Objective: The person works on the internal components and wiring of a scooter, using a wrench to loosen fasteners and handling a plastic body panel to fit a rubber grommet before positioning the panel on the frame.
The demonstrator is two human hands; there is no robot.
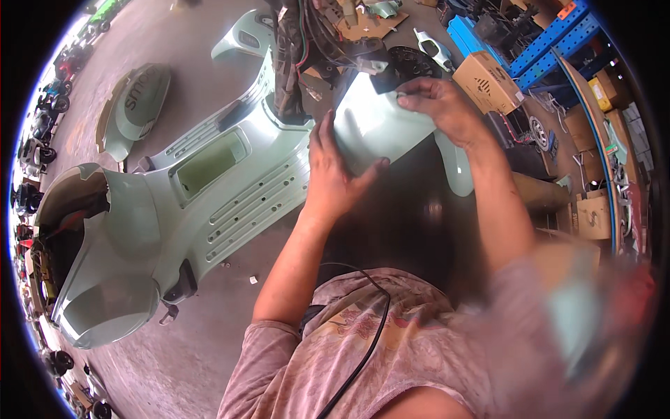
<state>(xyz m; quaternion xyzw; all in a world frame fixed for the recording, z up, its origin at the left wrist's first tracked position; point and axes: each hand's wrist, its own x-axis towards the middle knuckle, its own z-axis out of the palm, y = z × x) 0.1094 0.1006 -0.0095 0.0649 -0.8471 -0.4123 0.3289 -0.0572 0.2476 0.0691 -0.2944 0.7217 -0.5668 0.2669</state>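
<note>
A glossy pale green scooter panel (384,133) is in front of me, at the front end of the scooter body (153,185). My left hand (335,171) lies against its left side, fingers stretched out and thumb spread across the surface. At the upper right edge, my right hand (444,110) has thumb and forefinger closed in a pinch. Something small and dark shows at those fingertips, too small to name. Bare wiring (293,52) hangs just beyond the panel. A black tyre (415,63) is partly visible behind it.
A loose pale green body cover (136,101) lies on the floor at the far left. Cardboard boxes (488,82) and a blue metal rack (558,38) stand at the right. A black cable (370,342) runs down my shirt. Scooters line the left rim.
</note>
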